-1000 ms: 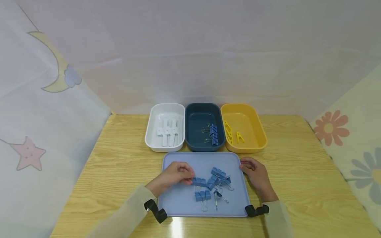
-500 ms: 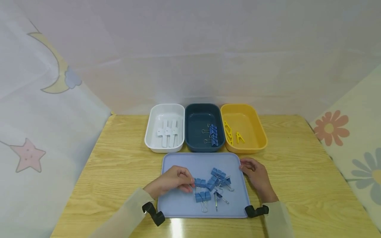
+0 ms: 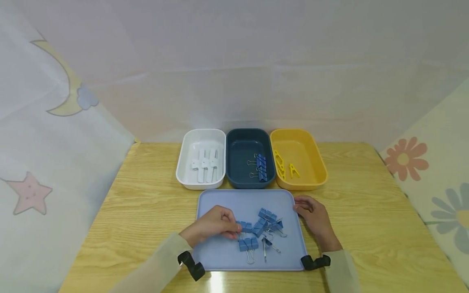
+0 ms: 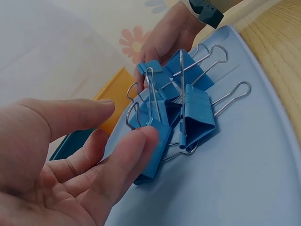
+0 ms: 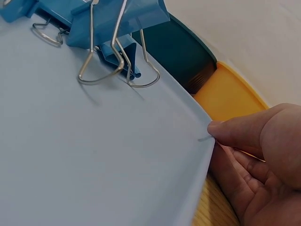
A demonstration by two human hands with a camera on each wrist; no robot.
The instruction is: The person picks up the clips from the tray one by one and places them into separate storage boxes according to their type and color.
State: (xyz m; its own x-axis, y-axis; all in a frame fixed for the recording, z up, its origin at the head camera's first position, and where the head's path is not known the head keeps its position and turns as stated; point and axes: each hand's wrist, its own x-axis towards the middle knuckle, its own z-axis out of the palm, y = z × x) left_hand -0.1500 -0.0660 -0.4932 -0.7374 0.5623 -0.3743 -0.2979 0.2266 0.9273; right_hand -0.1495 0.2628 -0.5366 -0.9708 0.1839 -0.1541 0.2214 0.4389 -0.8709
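Several blue binder clips [image 3: 248, 244] lie in a loose group on a pale blue tray [image 3: 220, 199]. Above the tray's left half is my left hand [image 3: 214, 221], its fingertips at the leftmost back clip [image 3: 246, 226]. In the left wrist view, thumb and fingers are parted, and one fingertip overlaps a clip [image 4: 153, 165]; whether it touches cannot be told. My right hand [image 3: 316, 215] pinches the tray's far right corner, thumb on the rim and fingers beneath, as the right wrist view shows.
Behind the tray stand three bins side by side: a white bin [image 3: 182, 173] with white clips, a dark teal bin [image 3: 239, 142] with blue binder clips, and a yellow bin [image 3: 311, 162] with yellow clips. All rest on a wooden table [image 3: 146, 203] before a cloth backdrop.
My left hand has shifted slightly toward the tray's near side, its fingers still by the same clip. The right hand keeps its place at the tray corner. The head view has tilted a little.
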